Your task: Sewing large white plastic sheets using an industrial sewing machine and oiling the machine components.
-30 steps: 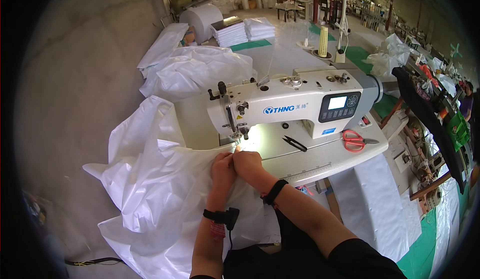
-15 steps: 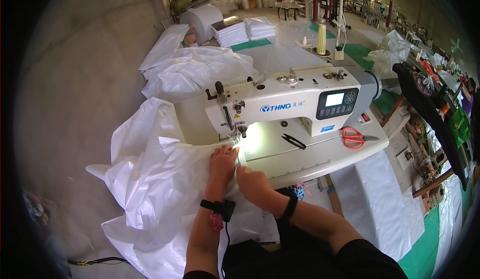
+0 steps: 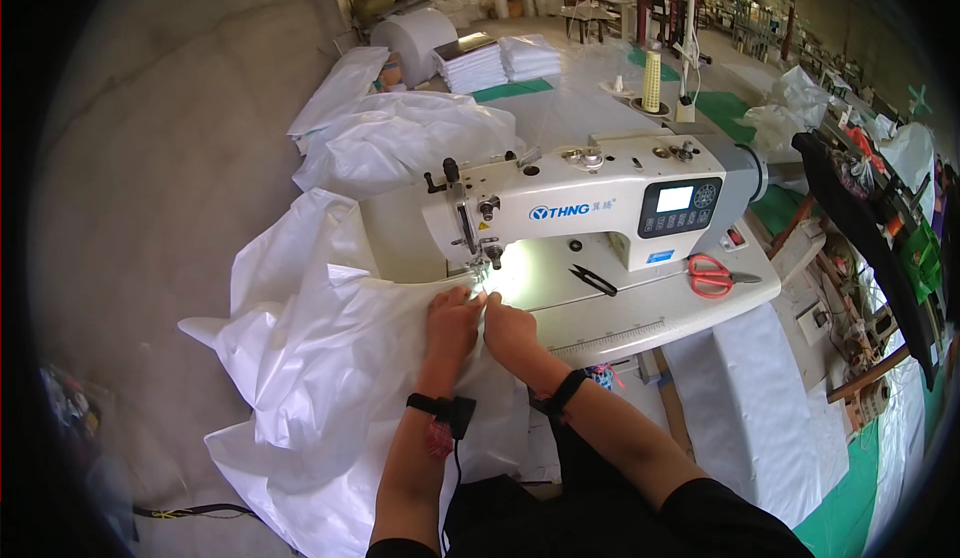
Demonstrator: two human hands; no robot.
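Note:
A white sewing machine (image 3: 590, 213) stands before me, its lamp lighting the needle area. A large white plastic sheet (image 3: 330, 358) runs in folds from the presser foot (image 3: 480, 268) down over the left side of the table. Close in front of the foot, my left hand (image 3: 455, 323) rests on the sheet with bent fingers, gripping it near the edge. Just to its right, my right hand (image 3: 510, 335) is closed in a pinch on the sheet's edge. The fingertips of both hands nearly meet, and the exact grip is partly hidden.
Black thread snips (image 3: 593, 280) and red-handled scissors (image 3: 710, 276) lie on the machine bed. Behind the machine are a heap of white sheeting (image 3: 410, 143), folded stacks (image 3: 470, 66) and a cone of yellow thread (image 3: 652, 80). A black-covered rack (image 3: 865, 248) stands at the right.
My right hand has moved forward, up beside the left hand and closer to the needle. The left hand has stayed nearly in place on the sheet. The whole view has shifted slightly.

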